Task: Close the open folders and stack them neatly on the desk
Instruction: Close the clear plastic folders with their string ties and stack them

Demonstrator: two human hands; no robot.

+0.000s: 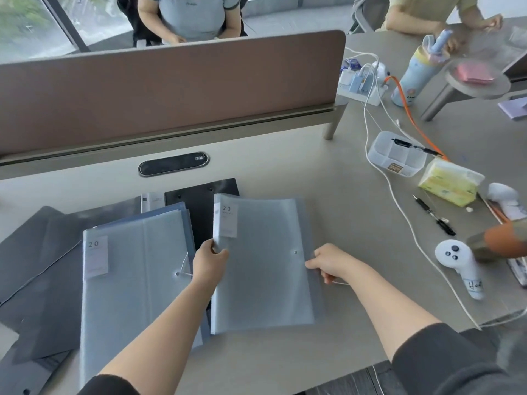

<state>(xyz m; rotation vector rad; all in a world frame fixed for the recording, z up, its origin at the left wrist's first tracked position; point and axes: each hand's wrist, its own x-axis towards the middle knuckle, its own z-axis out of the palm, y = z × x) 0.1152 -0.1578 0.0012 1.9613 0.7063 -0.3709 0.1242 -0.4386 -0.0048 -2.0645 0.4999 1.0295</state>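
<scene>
A translucent grey folder (pixel 265 266) marked "20" lies shut on the desk (pixel 342 195) in front of me. My left hand (pixel 209 262) pinches its left spine edge. My right hand (pixel 332 263) grips its right edge by the button clasp, with a thin elastic cord under the fingers. To the left lies a second translucent folder (pixel 134 280) marked "20", on top of a blue folder (pixel 182 212). A black folder (pixel 199 201) sits behind them. Dark grey folders (pixel 37 269) spread out at the far left.
A brown divider screen (pixel 171 86) runs across the back, with people seated beyond it. To the right lie a white cable (pixel 405 218), a clear organiser box (pixel 396 156), a tissue pack (pixel 449 181), pens (pixel 433 215), a white controller (pixel 459 266) and a power strip (pixel 362 81).
</scene>
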